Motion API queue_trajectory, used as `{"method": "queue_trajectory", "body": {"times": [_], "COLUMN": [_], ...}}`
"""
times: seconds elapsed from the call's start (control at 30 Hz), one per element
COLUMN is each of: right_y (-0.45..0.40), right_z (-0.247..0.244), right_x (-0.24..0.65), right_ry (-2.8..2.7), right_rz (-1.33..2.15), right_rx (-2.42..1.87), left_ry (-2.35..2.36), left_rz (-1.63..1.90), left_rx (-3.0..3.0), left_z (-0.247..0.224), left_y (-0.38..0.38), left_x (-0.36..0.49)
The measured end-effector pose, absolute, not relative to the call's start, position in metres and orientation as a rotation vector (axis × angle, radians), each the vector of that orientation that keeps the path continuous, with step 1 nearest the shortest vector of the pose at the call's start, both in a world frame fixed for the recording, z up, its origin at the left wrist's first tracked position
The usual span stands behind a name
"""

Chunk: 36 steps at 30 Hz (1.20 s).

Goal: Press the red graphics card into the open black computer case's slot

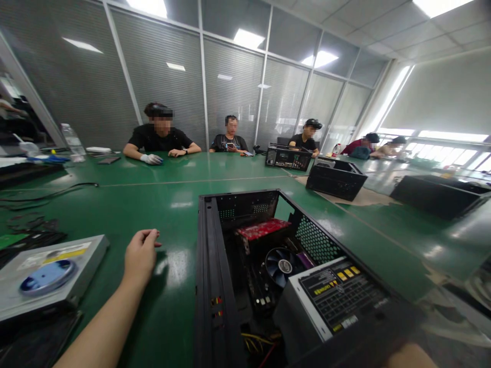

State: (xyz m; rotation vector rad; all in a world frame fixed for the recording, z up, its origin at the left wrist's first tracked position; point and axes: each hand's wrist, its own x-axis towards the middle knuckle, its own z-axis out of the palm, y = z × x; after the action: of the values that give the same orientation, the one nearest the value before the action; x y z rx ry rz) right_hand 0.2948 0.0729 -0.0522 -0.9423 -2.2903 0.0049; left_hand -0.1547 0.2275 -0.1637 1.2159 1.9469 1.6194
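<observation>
An open black computer case (pixel 210 255) lies before me on the green table. Inside it are a red graphics card (pixel 264 229), a round cooling fan (pixel 284 267) and a silver-grey power supply (pixel 307 306) with a printed label. My left hand (pixel 141 250) is held over the table to the left of the case, apart from it. Its fingers are curled in; whatever they may hold is too small or hidden. Only a blurred patch of my right hand (pixel 410 356) shows by the case's near right corner, its fingers out of sight.
An optical drive (pixel 86 271) with a shiny round piece (pixel 48 277) on top lies at left, near black cables (pixel 49 190). More computer cases (pixel 336 178) stand at the right. Several people sit across the table, one with a gloved hand (pixel 151 159). A plastic bottle (pixel 73 144) stands far left.
</observation>
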Motion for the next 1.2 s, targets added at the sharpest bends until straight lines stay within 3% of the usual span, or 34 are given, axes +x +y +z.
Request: {"method": "queue_trajectory", "body": {"times": [0.2,0.33,0.5,0.63,0.87,1.03,1.2], "right_y": [0.077,0.186,0.351,0.409,0.387,0.33,0.248], "right_z": [-0.061,-0.07,-0.069,-0.084,-0.135,-0.12,-0.105], "right_x": [0.271,0.203,0.093,0.018,-0.016,0.035,0.115], "right_ry": [-2.37,-2.419,-2.379,-2.262,-2.279,-2.314,-2.283], "right_rz": [-0.197,-0.221,0.118,0.252,0.454,0.544,0.894], "right_rx": [-1.025,-1.051,-1.068,-1.115,-0.869,-0.714,-0.709], "left_ry": [1.961,1.957,1.923,1.966,1.926,1.928,1.957], "left_rz": [1.692,1.77,1.816,1.823,1.78,1.789,1.754], "left_rx": [1.153,1.082,1.232,1.259,1.309,1.327,1.319], "left_z": [-0.154,-0.148,-0.154,-0.159,-0.162,-0.162,-0.159], "left_y": [0.219,0.211,0.21,0.207,0.206,0.208,0.209], "left_x": [-0.149,-0.141,-0.141,-0.144,-0.136,-0.139,-0.143]}}
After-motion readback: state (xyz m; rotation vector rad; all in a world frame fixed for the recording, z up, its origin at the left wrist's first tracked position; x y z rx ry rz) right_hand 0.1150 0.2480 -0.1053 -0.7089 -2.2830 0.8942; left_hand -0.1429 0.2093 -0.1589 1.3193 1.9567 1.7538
